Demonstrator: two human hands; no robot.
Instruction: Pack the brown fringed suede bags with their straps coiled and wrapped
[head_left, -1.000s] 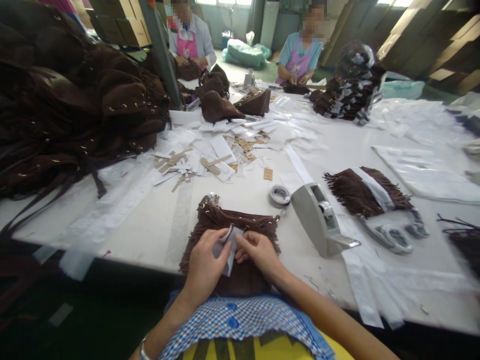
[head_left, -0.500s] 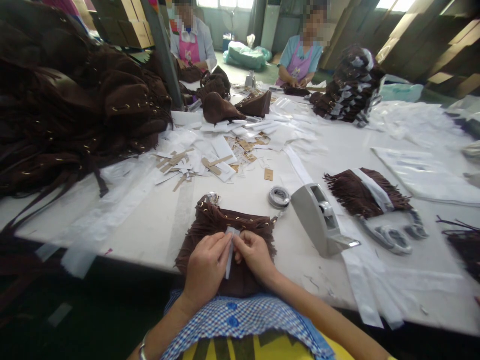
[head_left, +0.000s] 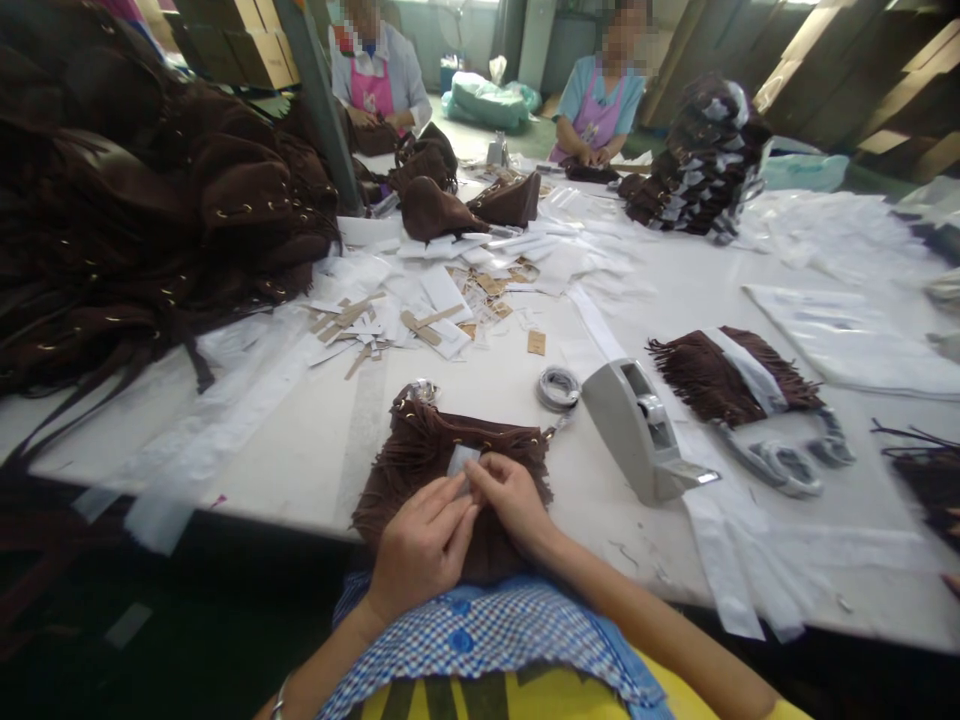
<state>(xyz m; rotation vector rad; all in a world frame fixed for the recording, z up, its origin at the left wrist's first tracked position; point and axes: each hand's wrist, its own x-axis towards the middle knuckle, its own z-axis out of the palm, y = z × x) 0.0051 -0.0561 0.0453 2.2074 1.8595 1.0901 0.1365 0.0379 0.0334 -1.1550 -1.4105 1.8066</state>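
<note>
Pinching a small, pale, paper-like slip [head_left: 463, 458], lower centre of frame, with narrowed fingertips of left hand [head_left: 422, 535] and right hand [head_left: 514, 495]. Can't tell exact left thumb contact, partly hidden. Gripped low on the slip from both sides, likely for fine control of something thin. Directly beneath: dark-brown, soft, fringed bag with gold-coloured eyelets [head_left: 416, 462], lying at near edge of white, flat surface [head_left: 300, 450], probably for easy reach and steadiness. Grey, wedge-shaped, plastic-looking tape dispenser [head_left: 626, 425] right of centre, presumably within right-hand range. Grey, shiny, wrapped coil [head_left: 557, 388] between dispenser and bag.

Materials: matte, suede-like brown; ragged fringe strands at bag's sides. Right of frame: brown, fringed, flat bundle [head_left: 739, 375] with smooth white band across, probably to hold it compact. Lower right: thin white strips [head_left: 731, 570] draped over near edge, maybe for quick grabbing.
</note>
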